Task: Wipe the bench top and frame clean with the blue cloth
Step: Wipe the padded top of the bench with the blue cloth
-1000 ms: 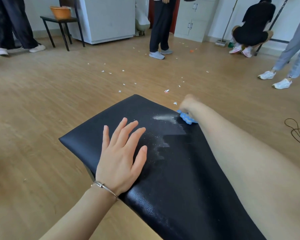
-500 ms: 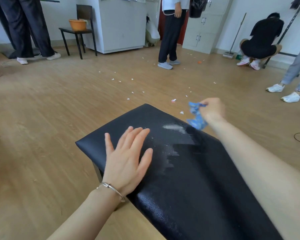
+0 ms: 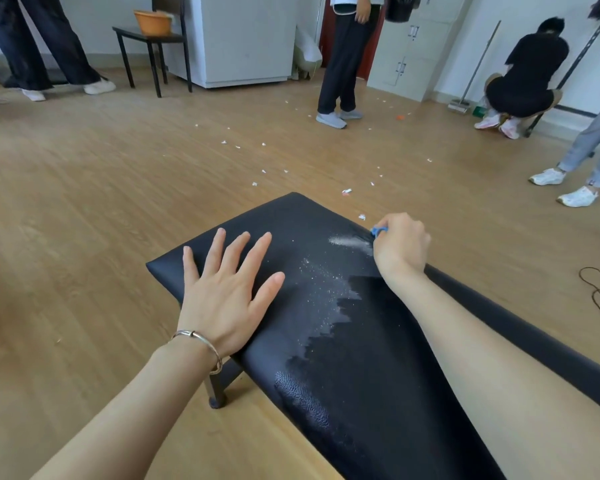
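1. Since half a second ago, the right hand (image 3: 400, 245) has dropped from the air onto the black bench top (image 3: 312, 244), at two o'clock from the left hand.
2. It is closed in a fist on the blue cloth (image 3: 378, 231); only a corner shows.
3. White powder (image 3: 349, 241) lies at nine o'clock from the fist, just beside it.
4. The left hand (image 3: 224, 292) lies flat, fingers spread, wearing a silver bangle (image 3: 201, 339).

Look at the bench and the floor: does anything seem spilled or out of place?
Yes. White powder is spilled on the black bench top beside the right hand, and white scraps litter the floor.
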